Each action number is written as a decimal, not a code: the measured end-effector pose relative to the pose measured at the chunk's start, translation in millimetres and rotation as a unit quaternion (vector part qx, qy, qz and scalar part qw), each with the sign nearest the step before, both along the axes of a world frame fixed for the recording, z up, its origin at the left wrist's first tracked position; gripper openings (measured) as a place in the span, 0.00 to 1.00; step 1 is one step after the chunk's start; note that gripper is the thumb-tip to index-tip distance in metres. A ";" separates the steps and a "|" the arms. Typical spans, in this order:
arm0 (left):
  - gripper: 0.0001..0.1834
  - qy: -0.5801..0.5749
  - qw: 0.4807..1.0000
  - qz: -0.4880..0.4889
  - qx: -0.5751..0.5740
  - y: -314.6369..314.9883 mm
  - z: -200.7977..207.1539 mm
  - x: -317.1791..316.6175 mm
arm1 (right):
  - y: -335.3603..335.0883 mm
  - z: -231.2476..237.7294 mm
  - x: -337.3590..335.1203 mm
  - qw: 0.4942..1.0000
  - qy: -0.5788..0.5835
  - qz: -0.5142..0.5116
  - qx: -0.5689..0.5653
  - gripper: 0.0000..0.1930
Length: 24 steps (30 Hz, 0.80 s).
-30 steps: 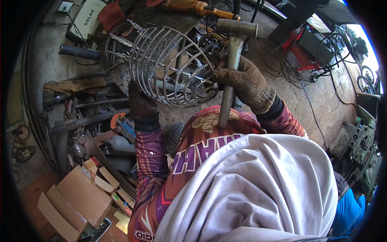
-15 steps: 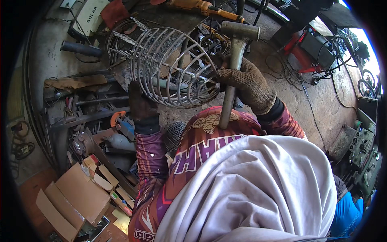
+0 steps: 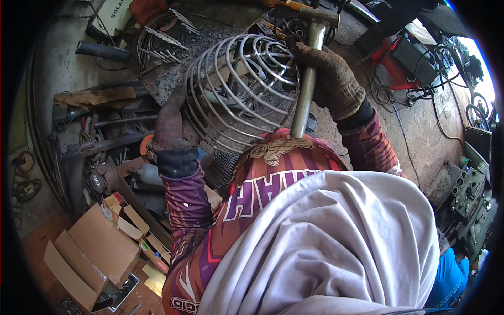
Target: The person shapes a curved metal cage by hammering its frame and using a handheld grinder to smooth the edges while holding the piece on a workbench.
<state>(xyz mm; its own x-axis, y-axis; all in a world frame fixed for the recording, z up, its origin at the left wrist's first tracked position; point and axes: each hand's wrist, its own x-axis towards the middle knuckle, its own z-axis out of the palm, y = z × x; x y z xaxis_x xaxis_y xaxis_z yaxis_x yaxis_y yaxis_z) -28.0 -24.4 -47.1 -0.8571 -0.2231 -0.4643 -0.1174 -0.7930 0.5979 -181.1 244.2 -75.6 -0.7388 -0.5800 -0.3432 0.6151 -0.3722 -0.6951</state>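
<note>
A cage of bent metal rods point(image 3: 247, 100), with curved hoops that narrow into small rings at its upper right end, is held up in front of my chest. My left hand point(image 3: 176, 126), in a dark, dirty work glove, grips its left rim; the fingertips are partly hidden. In a brown knitted glove, my right hand point(image 3: 336, 81) is closed round a hammer point(image 3: 303, 113) with a metal handle, its head pointing away from me. The fingers of that hand also lie against the right end of the cage; whether they grip a rod cannot be seen.
Beyond the cage, loose metal rods point(image 3: 160, 39) lie by grey grit. Bars and tools crowd the left side, above an opened cardboard box point(image 3: 100, 247). A red and black machine point(image 3: 407, 63) with cables stands at the right; a green machine point(image 3: 467, 205) is nearer.
The cage has turned and tilted, so its ringed end now shows at the upper right. My left hand has shifted left and nearer; the right hand and hammer have moved slightly farther away.
</note>
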 end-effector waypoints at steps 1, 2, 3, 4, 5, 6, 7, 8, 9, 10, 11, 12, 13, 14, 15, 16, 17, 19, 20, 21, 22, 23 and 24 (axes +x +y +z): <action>0.20 0.015 1.000 -0.003 0.016 -1.3 0.4 0.6 | -0.3 0.7 1.4 1.000 -0.014 -0.001 -0.002 0.13; 0.19 0.018 1.000 0.003 0.022 -1.2 0.2 1.1 | -0.2 1.2 3.1 1.000 -0.027 -0.003 -0.004 0.12; 0.19 0.021 0.999 0.009 0.026 -1.3 1.3 1.7 | -0.4 2.0 4.5 0.999 -0.041 -0.004 -0.007 0.12; 0.19 0.024 0.999 0.015 0.031 -1.4 2.4 2.3 | 1.2 -1.0 4.6 0.999 -0.037 0.011 0.007 0.12; 0.19 0.024 0.999 0.009 0.035 -1.0 3.6 2.7 | 4.2 -7.1 3.9 0.999 -0.032 0.026 0.020 0.13; 0.19 0.022 0.999 0.003 0.038 -0.3 4.6 3.1 | 4.7 -8.6 4.6 0.998 -0.029 0.041 0.033 0.14; 0.19 0.021 0.999 -0.003 0.041 0.5 5.3 3.4 | 3.5 -8.6 6.2 0.998 -0.045 0.030 0.024 0.13; 0.18 0.019 0.999 0.002 0.033 1.2 5.6 3.2 | 1.2 -6.3 8.9 0.998 -0.061 0.019 0.015 0.13; 0.18 0.018 0.999 0.006 0.025 2.0 5.7 2.8 | -0.4 -3.1 11.4 0.997 -0.077 0.008 0.006 0.13; 0.18 0.017 1.000 0.011 0.018 2.1 5.4 2.7 | -0.3 -1.3 13.4 0.997 -0.078 0.004 0.004 0.13; 0.17 0.015 1.000 0.010 0.018 -0.4 2.6 4.2 | -0.1 0.2 15.3 0.997 -0.079 -0.001 0.001 0.13; 0.17 0.014 1.000 0.008 0.018 -3.1 0.2 4.9 | 0.3 1.3 15.9 0.997 -0.079 -0.006 -0.001 0.13; 0.17 0.013 1.000 0.006 0.019 -4.3 -0.9 5.1 | 0.8 1.2 15.7 0.997 -0.079 -0.002 0.001 0.13; 0.17 0.014 1.000 0.004 0.012 -3.5 -0.8 5.5 | 1.6 0.3 14.9 0.997 -0.079 0.001 0.004 0.13; 0.17 0.015 1.000 0.004 0.004 3.1 6.1 4.6 | 2.4 -0.6 14.1 0.997 -0.079 0.006 0.005 0.13; 0.17 0.016 1.000 0.004 -0.004 6.8 10.0 4.4 | 3.6 -1.8 12.9 0.997 -0.077 0.015 0.003 0.13; 0.17 0.029 0.999 -0.003 0.018 2.2 6.1 6.5 | 5.0 -3.2 11.3 0.997 -0.075 0.025 0.001 0.13; 0.18 0.056 0.996 -0.020 0.061 -8.9 -3.7 9.0 | 7.9 -7.2 10.2 0.997 -0.070 0.033 0.001 0.13; 0.18 0.062 0.996 -0.027 0.063 -11.6 -7.4 10.8 | 9.1 -9.4 10.3 0.997 -0.067 0.034 0.002 0.13; 0.18 0.068 0.995 -0.033 0.065 -11.3 -7.7 10.9 | 9.0 -8.7 10.6 0.997 -0.064 0.035 0.002 0.13; 0.18 0.074 0.994 -0.040 0.067 -10.8 -7.9 10.9 | 7.5 -6.3 12.8 0.997 -0.069 0.017 0.008 0.13; 0.19 0.069 0.996 -0.031 0.056 -8.3 -7.6 10.4 | 4.4 -1.9 16.8 0.997 -0.075 -0.001 0.014 0.13; 0.19 0.065 0.997 -0.021 0.044 -4.0 -5.6 10.0 | 2.8 2.0 19.4 0.996 -0.080 -0.018 0.019 0.13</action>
<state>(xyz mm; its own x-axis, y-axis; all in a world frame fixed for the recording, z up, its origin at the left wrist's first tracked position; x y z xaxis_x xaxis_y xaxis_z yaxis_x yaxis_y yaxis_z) -18.0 -28.4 -52.7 -0.9187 -0.1495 -0.3655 -0.0776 -0.8391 0.5384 -161.6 247.0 -73.6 -0.6928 -0.5384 -0.4797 0.7062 -0.3721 -0.6024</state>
